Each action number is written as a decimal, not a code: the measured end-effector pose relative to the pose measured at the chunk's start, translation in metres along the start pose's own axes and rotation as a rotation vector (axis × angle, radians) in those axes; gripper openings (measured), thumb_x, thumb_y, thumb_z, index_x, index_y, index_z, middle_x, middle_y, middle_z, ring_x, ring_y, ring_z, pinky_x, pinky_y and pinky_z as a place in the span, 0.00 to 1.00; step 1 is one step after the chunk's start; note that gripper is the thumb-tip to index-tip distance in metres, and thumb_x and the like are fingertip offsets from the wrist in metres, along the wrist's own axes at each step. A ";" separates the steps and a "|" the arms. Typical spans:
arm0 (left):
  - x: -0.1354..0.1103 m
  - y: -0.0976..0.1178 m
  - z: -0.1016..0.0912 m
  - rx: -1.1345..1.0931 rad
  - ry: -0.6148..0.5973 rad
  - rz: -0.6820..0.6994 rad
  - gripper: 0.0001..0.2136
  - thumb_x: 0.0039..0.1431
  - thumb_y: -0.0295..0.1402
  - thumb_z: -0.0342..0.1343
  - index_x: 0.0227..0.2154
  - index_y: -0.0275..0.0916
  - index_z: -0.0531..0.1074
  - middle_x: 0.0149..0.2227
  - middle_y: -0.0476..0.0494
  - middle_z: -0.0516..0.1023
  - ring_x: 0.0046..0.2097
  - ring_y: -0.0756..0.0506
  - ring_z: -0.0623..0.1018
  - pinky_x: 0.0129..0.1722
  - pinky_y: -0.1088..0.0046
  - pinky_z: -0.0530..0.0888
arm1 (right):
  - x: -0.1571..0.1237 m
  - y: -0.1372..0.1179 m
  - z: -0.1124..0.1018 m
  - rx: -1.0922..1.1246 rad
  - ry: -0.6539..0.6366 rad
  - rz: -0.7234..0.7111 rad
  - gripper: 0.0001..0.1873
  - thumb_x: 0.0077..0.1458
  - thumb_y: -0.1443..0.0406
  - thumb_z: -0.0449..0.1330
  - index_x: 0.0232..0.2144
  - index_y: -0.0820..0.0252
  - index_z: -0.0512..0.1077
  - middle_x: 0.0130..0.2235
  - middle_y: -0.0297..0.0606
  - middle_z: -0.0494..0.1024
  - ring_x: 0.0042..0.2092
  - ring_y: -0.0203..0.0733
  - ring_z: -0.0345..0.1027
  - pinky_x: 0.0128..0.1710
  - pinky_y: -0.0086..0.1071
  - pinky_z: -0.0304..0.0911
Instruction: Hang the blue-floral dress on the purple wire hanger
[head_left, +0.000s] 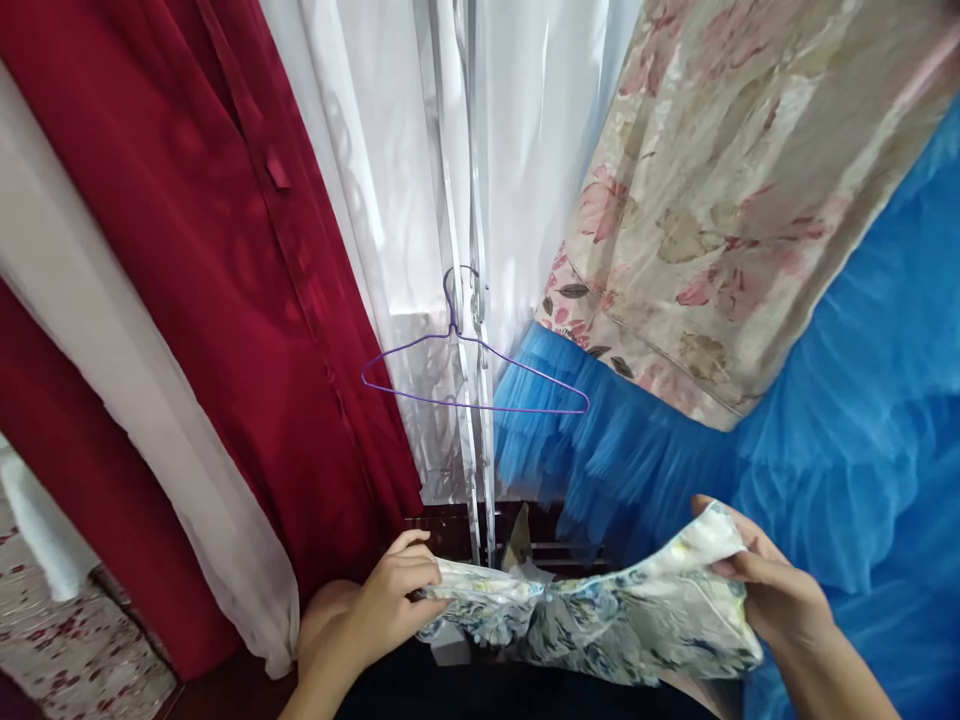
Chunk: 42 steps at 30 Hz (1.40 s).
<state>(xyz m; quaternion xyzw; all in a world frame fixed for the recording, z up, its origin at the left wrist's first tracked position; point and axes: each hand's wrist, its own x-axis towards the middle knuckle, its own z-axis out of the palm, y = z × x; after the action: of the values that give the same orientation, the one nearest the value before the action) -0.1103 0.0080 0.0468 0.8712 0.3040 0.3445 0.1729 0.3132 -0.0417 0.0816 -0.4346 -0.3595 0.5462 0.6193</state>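
Stretched between my two hands is a white garment with a blue, green and yellow floral print (600,620); its middle is gathered. My left hand (397,590) pinches its left end between thumb and fingers. At the upper right corner, my right hand (772,575) grips the cloth, thumb in front and fingers behind. Beyond the garment, a bare purple wire hanger (480,405) hangs by its hook at the pale vertical strips (472,460), apart from both hands. The lower edge of the garment is partly out of clear sight against my dark clothing.
Red curtains (225,250) and a sheer white one (135,350) hang at the left. White fabric (397,200) hangs behind the hanger. At the right are a beige floral cloth (697,200) and blue ruffled tulle (847,450). A patterned surface (67,620) shows at the lower left.
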 end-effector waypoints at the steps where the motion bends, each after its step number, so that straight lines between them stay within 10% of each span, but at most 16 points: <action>1: 0.004 0.003 -0.011 0.040 0.052 0.068 0.08 0.54 0.23 0.63 0.24 0.41 0.72 0.23 0.52 0.74 0.28 0.48 0.75 0.57 0.59 0.70 | 0.009 -0.011 0.003 0.005 -0.007 -0.015 0.16 0.30 0.67 0.69 0.29 0.53 0.78 0.18 0.32 0.62 0.18 0.36 0.52 0.20 0.32 0.46; 7: 0.029 0.060 -0.075 0.127 0.183 0.284 0.05 0.57 0.24 0.62 0.31 0.42 0.76 0.26 0.49 0.79 0.35 0.42 0.82 0.55 0.56 0.71 | 0.088 -0.100 0.055 -0.462 -0.044 -0.498 0.06 0.32 0.67 0.70 0.20 0.62 0.78 0.25 0.40 0.77 0.29 0.41 0.66 0.30 0.34 0.59; 10: 0.041 0.087 -0.092 0.103 0.231 0.240 0.09 0.53 0.22 0.65 0.33 0.43 0.80 0.27 0.48 0.81 0.40 0.38 0.83 0.58 0.54 0.69 | 0.138 -0.124 0.086 -0.518 -0.166 -0.512 0.08 0.39 0.64 0.67 0.21 0.66 0.78 0.24 0.35 0.76 0.29 0.37 0.66 0.33 0.31 0.59; 16: 0.063 0.098 -0.087 -0.061 0.272 0.151 0.05 0.56 0.25 0.64 0.28 0.42 0.80 0.26 0.47 0.79 0.35 0.41 0.81 0.54 0.56 0.73 | 0.192 -0.093 0.141 -0.403 -0.372 -0.278 0.13 0.40 0.65 0.67 0.30 0.67 0.81 0.27 0.35 0.80 0.30 0.37 0.69 0.31 0.28 0.60; 21: 0.061 0.096 -0.093 -0.267 0.353 -0.143 0.17 0.61 0.37 0.61 0.18 0.36 0.72 0.22 0.47 0.72 0.25 0.49 0.71 0.25 0.75 0.71 | 0.193 -0.062 0.168 -0.296 -0.453 -0.080 0.12 0.50 0.65 0.63 0.36 0.67 0.81 0.25 0.34 0.78 0.26 0.35 0.68 0.29 0.28 0.61; 26: 0.046 0.054 -0.122 -0.153 0.276 -0.307 0.16 0.58 0.43 0.63 0.22 0.36 0.76 0.25 0.45 0.76 0.27 0.47 0.73 0.25 0.75 0.71 | 0.186 -0.068 0.172 -0.192 -0.635 0.091 0.17 0.50 0.67 0.65 0.44 0.66 0.80 0.25 0.33 0.78 0.25 0.37 0.71 0.26 0.28 0.64; 31: 0.037 -0.041 -0.157 0.405 0.086 -0.142 0.08 0.54 0.41 0.65 0.26 0.44 0.80 0.33 0.44 0.82 0.42 0.39 0.79 0.60 0.53 0.65 | 0.172 -0.097 0.165 -0.222 -0.579 0.090 0.14 0.44 0.72 0.68 0.37 0.66 0.81 0.32 0.41 0.83 0.31 0.42 0.77 0.28 0.30 0.70; 34: 0.039 -0.082 -0.182 0.507 0.068 -0.224 0.09 0.59 0.42 0.59 0.34 0.46 0.81 0.42 0.41 0.84 0.54 0.35 0.77 0.64 0.46 0.57 | 0.168 -0.110 0.165 -0.236 -0.554 0.128 0.13 0.43 0.75 0.68 0.36 0.68 0.80 0.34 0.44 0.84 0.36 0.48 0.80 0.33 0.33 0.73; 42: 0.117 -0.086 -0.213 0.255 0.421 -0.261 0.13 0.59 0.36 0.52 0.44 0.39 0.74 0.50 0.39 0.79 0.53 0.38 0.76 0.55 0.60 0.69 | 0.168 -0.114 0.167 -0.264 -0.447 0.338 0.08 0.48 0.70 0.66 0.33 0.72 0.79 0.30 0.49 0.82 0.32 0.52 0.80 0.33 0.41 0.74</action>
<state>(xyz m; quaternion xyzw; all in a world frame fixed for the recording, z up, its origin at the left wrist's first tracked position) -0.2281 0.1687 0.2106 0.7487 0.4840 0.4515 0.0378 0.2255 0.1457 0.2436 -0.4341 -0.4771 0.6721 0.3636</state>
